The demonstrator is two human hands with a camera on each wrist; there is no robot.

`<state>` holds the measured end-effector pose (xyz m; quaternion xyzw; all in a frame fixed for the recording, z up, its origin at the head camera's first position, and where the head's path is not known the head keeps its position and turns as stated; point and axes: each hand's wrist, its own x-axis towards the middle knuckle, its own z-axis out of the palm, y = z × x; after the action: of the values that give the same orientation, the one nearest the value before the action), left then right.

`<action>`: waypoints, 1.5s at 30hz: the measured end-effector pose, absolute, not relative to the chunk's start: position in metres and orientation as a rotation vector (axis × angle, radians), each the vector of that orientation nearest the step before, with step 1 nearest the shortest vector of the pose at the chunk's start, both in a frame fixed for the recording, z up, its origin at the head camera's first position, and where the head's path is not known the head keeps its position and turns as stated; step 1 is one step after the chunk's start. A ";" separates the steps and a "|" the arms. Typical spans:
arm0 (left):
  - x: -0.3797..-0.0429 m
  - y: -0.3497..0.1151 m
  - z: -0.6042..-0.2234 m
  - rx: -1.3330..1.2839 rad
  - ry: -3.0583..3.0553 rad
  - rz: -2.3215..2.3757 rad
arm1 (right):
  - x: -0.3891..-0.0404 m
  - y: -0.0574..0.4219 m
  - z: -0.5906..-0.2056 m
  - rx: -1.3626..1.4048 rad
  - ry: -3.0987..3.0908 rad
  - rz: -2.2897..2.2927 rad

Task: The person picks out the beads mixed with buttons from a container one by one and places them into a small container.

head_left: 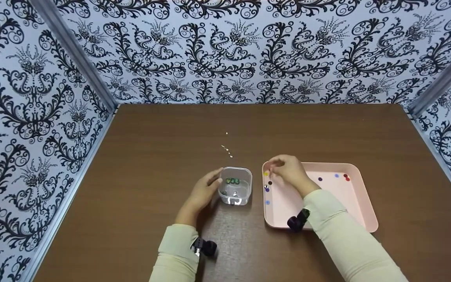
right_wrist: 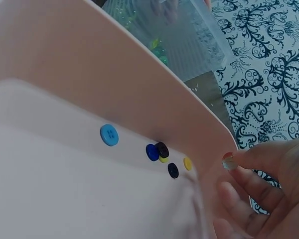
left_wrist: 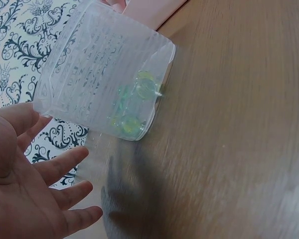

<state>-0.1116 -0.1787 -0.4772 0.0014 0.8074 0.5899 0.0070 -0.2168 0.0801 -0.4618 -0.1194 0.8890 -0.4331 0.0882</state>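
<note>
My left hand (head_left: 203,191) is at the left side of a clear plastic container (head_left: 246,192), touching its rim with fingers spread in the left wrist view. Green and yellowish glass-like marbles (left_wrist: 131,125) lie inside the container. Over the far left corner of a pink tray (head_left: 323,207), my right hand (head_left: 290,171) pinches a small clear-and-red piece (right_wrist: 229,162), perhaps a marble, at its fingertips. On the tray floor near this hand lie a yellow button (right_wrist: 188,164), a black button (right_wrist: 173,170), a dark blue button (right_wrist: 152,152) and a light blue button (right_wrist: 109,135).
Further buttons, including a red button (head_left: 347,179) and a dark button (head_left: 320,179), sit toward the tray's far right side. Small bright specks (head_left: 226,149) show on the brown table (head_left: 163,137) behind the container. Patterned panels (head_left: 225,47) enclose the table's back and sides.
</note>
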 end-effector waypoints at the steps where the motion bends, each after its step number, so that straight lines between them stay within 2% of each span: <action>1: -0.111 -0.179 -0.477 0.005 2.524 1.846 | -0.217 0.080 -0.462 -0.347 2.639 -1.296; 23: -0.111 -0.181 -0.479 -0.011 2.519 1.844 | -0.214 0.079 -0.454 -0.229 2.488 -1.502; 45: -0.113 -0.179 -0.479 -0.044 2.514 1.820 | -0.204 0.073 -0.444 -0.233 2.441 -1.638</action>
<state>-0.1131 -0.1792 -0.4789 -0.0140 0.8098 0.5862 0.0189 -0.2038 0.0729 -0.4435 -0.0788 0.8240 -0.5528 0.0963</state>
